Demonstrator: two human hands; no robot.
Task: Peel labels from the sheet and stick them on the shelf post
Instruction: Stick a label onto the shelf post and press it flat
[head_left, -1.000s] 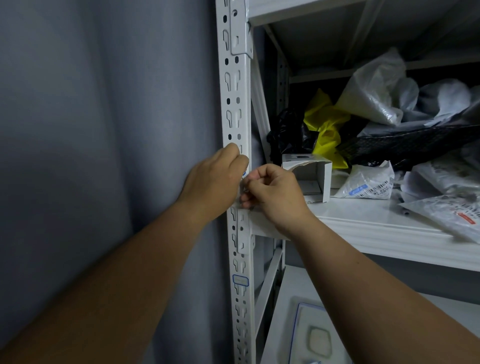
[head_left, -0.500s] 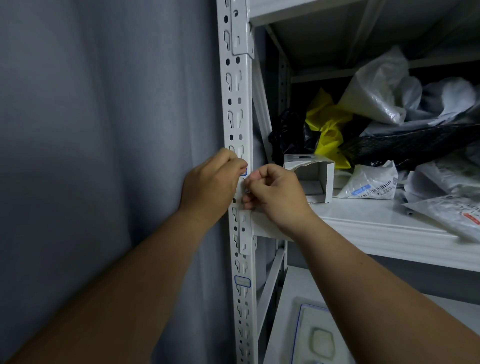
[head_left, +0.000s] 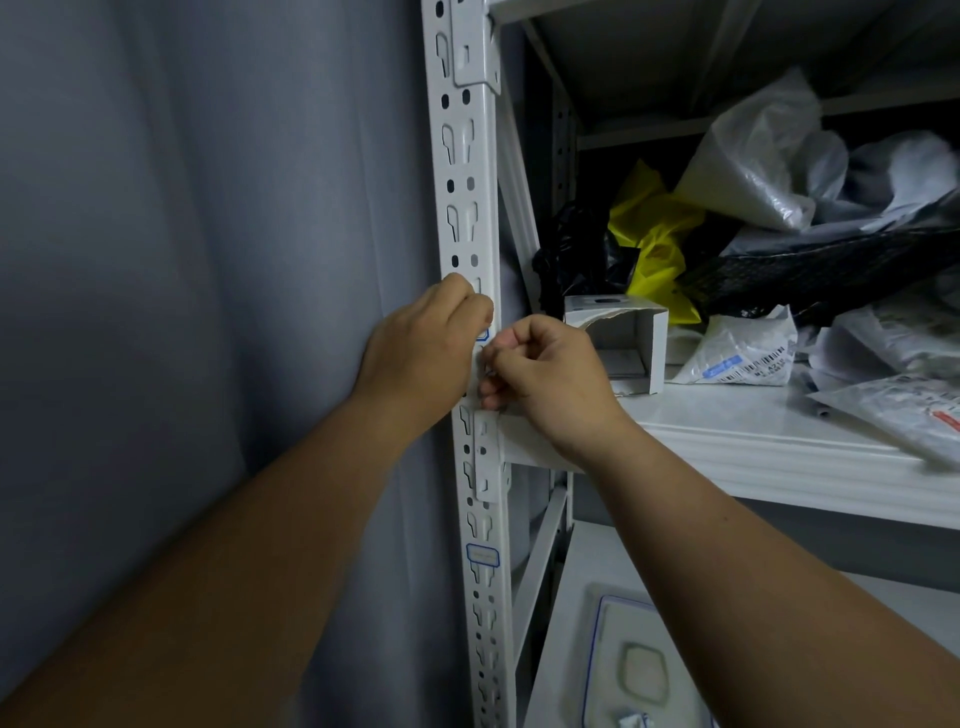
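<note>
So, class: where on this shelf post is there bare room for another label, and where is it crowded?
Bare stretches of the shelf post: above the left hand, and between the bracket and the lower label. Crowded: where both hands meet at the post, the right hand beside a blue-edged label.

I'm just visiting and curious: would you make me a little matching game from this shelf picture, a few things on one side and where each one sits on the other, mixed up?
Things:
1. blue-edged label
2. open white box
3. yellow bag
4. left hand

Places:
A. behind the box, among the bags
B. against the shelf post, beside the right hand
C. on the shelf board, near the post
D. stuck on the post, below both hands

Pairs: 1-D, 2-C, 3-A, 4-B
</note>
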